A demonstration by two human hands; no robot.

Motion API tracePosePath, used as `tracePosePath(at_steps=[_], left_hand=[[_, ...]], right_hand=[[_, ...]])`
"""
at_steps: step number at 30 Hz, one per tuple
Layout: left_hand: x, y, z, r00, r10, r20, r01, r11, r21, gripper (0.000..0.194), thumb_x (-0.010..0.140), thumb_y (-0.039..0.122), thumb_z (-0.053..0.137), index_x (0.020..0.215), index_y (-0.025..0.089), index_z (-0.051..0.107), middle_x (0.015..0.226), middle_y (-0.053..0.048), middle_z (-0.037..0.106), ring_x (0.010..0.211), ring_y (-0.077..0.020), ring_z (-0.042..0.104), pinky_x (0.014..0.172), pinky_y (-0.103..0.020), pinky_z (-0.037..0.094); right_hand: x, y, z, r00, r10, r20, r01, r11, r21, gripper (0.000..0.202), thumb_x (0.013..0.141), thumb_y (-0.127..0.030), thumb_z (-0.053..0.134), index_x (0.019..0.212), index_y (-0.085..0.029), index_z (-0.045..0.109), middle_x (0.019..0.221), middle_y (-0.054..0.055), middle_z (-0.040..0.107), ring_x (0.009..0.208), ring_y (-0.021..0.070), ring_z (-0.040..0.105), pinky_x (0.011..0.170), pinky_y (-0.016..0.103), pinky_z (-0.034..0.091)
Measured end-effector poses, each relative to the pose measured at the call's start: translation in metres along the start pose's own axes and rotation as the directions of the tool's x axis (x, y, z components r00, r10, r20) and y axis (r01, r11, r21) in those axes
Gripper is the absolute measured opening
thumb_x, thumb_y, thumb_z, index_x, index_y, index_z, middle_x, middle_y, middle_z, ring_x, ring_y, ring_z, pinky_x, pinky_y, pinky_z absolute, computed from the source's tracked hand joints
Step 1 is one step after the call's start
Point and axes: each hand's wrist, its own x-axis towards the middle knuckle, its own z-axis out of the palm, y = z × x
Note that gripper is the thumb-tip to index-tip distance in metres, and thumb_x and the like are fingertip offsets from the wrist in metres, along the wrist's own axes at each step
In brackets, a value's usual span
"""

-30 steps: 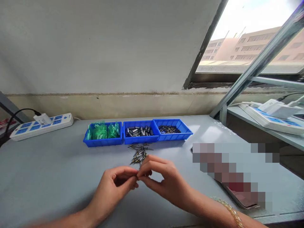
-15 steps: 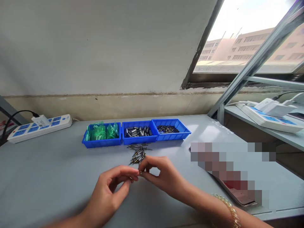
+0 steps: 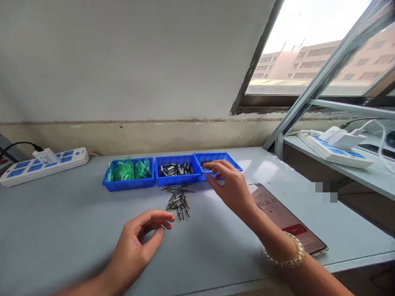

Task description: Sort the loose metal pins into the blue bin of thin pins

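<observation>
My left hand [image 3: 140, 236] hovers over the table, thumb and fingers apart with nothing visible between them. Just beyond its fingertips lies a loose pile of thin metal pieces with pointed shafts and brass-coloured parts [image 3: 179, 201]. My right hand [image 3: 230, 183] reaches to the right blue bin [image 3: 233, 160], its fingers loosely curled and apart over the front rim. Small dark metal pins [image 3: 204, 165] lie in that bin, partly covered by the hand. The middle blue bin [image 3: 179, 179] holds short grey metal cylinders [image 3: 177, 169]. In the left blue bin [image 3: 129, 185] are green plastic packets [image 3: 126, 170].
A phone [image 3: 291, 222] showing a timer lies beside my right forearm. One white power strip [image 3: 46, 164] rests at the left, another [image 3: 336, 150] on the right shelf. A metal frame post [image 3: 279, 146] stands at the table's back right.
My hands have separated. The right has moved from beside the left fingertips up and right to the right bin; the left stays near its place. The view has shifted slightly.
</observation>
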Motion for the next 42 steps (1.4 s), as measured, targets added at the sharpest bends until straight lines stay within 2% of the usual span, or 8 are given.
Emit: tracePosePath(at_steps=[3,6,14,19,23,31,37,42], left_hand=[[0.000,-0.001,0.001,1.000,0.005,-0.005,-0.005,1.000,0.003,0.020,0.073,0.016,0.055,0.085,0.020,0.070,0.082,-0.004,0.074,0.079,-0.0205,0.070,0.078,-0.030,0.056],[-0.001,-0.004,0.001,1.000,0.009,-0.006,-0.009,1.000,0.007,0.021,0.073,0.015,0.054,0.085,0.021,0.070,0.082,-0.004,0.074,0.079,-0.0203,0.070,0.077,-0.030,0.056],[0.002,-0.006,0.000,0.999,-0.015,-0.039,0.016,1.000,0.008,0.018,0.074,0.017,0.054,0.085,0.019,0.069,0.082,-0.004,0.073,0.077,-0.0196,0.069,0.075,-0.029,0.056],[0.007,-0.004,0.003,0.993,-0.100,-0.061,0.098,0.994,-0.044,0.020,0.073,0.026,0.062,0.090,0.018,0.070,0.079,-0.005,0.073,0.067,-0.0190,0.068,0.064,-0.029,0.055],[0.008,-0.004,0.006,0.984,-0.172,-0.040,0.168,0.982,-0.083,0.010,0.071,0.026,0.066,0.075,0.018,0.071,0.063,-0.002,0.070,0.064,-0.0188,0.066,0.064,-0.027,0.053],[0.000,-0.012,0.015,0.945,-0.206,0.253,0.240,0.964,-0.111,0.014,0.073,0.021,0.062,0.060,0.016,0.066,0.055,0.001,0.066,0.057,-0.0155,0.062,0.058,-0.023,0.047],[0.003,-0.013,0.008,0.986,-0.164,0.033,0.166,0.980,-0.105,0.016,0.071,0.020,0.062,0.084,0.017,0.072,0.077,-0.003,0.075,0.070,-0.0191,0.069,0.068,-0.028,0.055],[-0.001,-0.008,0.003,1.000,-0.003,-0.003,0.003,0.996,-0.094,0.020,0.073,0.017,0.060,0.089,0.020,0.072,0.079,-0.002,0.074,0.077,-0.0185,0.070,0.075,-0.026,0.057]], right_hand=[[-0.011,-0.007,0.014,0.974,-0.027,0.225,0.026,1.000,0.007,0.016,0.081,-0.016,0.054,0.082,-0.019,0.070,0.072,0.002,0.064,0.062,0.0136,0.058,0.060,0.028,0.048],[-0.020,-0.008,0.028,0.952,-0.006,0.306,0.020,0.999,-0.041,0.014,0.079,-0.013,0.056,0.079,-0.018,0.069,0.076,0.003,0.064,0.067,0.0154,0.059,0.064,0.029,0.046],[-0.020,-0.010,0.024,0.961,0.040,0.273,-0.027,0.998,-0.050,0.013,0.077,-0.010,0.049,0.071,-0.017,0.057,0.067,0.003,0.059,0.058,0.0143,0.054,0.056,0.028,0.042],[-0.031,-0.043,0.018,0.926,-0.170,0.336,0.041,0.932,0.359,0.014,0.074,-0.008,0.049,0.067,-0.019,0.055,0.058,-0.003,0.055,0.052,0.0090,0.050,0.051,0.020,0.043],[-0.040,-0.060,0.018,0.936,-0.257,0.242,0.103,0.853,0.511,0.016,0.075,-0.005,0.051,0.069,-0.018,0.059,0.059,-0.003,0.054,0.053,0.0091,0.049,0.051,0.020,0.043],[-0.046,-0.071,0.012,0.869,-0.443,0.219,0.208,0.729,0.653,0.012,0.087,-0.014,0.056,0.086,-0.017,0.068,0.080,0.004,0.060,0.068,0.0103,0.058,0.062,0.021,0.050],[-0.036,-0.056,0.014,0.938,-0.271,0.214,0.104,0.813,0.574,0.010,0.082,-0.012,0.059,0.075,-0.016,0.064,0.068,0.002,0.064,0.062,0.0110,0.058,0.057,0.022,0.047],[-0.037,-0.052,0.022,0.913,-0.209,0.350,-0.016,0.840,0.543,0.011,0.077,-0.009,0.059,0.074,-0.017,0.065,0.067,-0.001,0.068,0.060,0.0104,0.061,0.058,0.020,0.049]])
